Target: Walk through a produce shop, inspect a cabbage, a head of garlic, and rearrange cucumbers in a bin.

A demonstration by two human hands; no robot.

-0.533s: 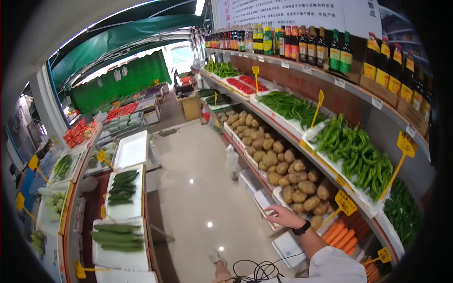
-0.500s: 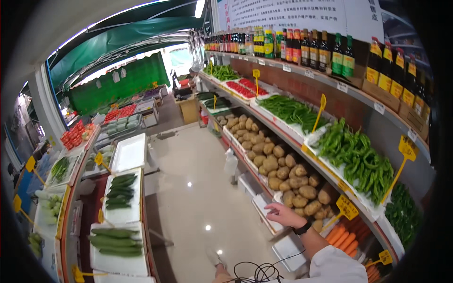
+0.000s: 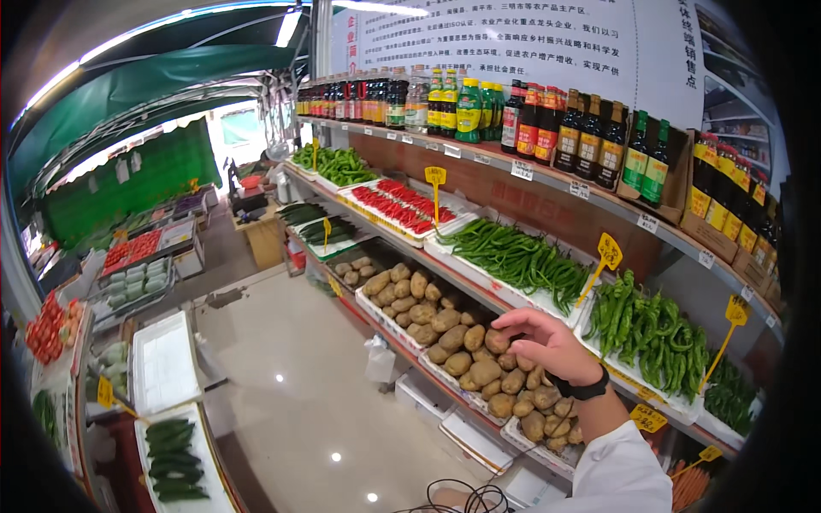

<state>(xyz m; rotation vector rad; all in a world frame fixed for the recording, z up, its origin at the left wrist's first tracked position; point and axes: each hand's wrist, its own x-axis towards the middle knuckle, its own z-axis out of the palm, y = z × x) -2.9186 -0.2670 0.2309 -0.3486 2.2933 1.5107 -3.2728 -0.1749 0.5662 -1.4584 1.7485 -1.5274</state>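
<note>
My right hand [image 3: 547, 344] reaches out from a white sleeve [image 3: 617, 475], with a dark band [image 3: 585, 389] round the wrist. Its fingers are bent and stand apart from the thumb, with nothing between them. In this view it overlaps the potatoes [image 3: 484, 371] on the lower shelf and the edge of the shelf above; whether it touches either cannot be made out. Long green peppers [image 3: 513, 261] lie in a white tray just beyond the hand, and curled green peppers [image 3: 647, 333] fill another tray to its right. My left hand is out of the picture.
Bottles [image 3: 587, 141] line the top shelf, with red peppers [image 3: 398, 205] below. Carrots [image 3: 691, 489] sit low at the right. Across the tiled aisle [image 3: 325, 376], cucumbers [image 3: 175, 459] lie in a white tray. Yellow price tags [image 3: 610, 251] stick up along the shelves. Dark cables [image 3: 470, 496] hang at the bottom edge.
My right hand has risen from beside the lower shelf to in front of the potatoes and the shelf edge above. The view has turned to the right, toward the shelves.
</note>
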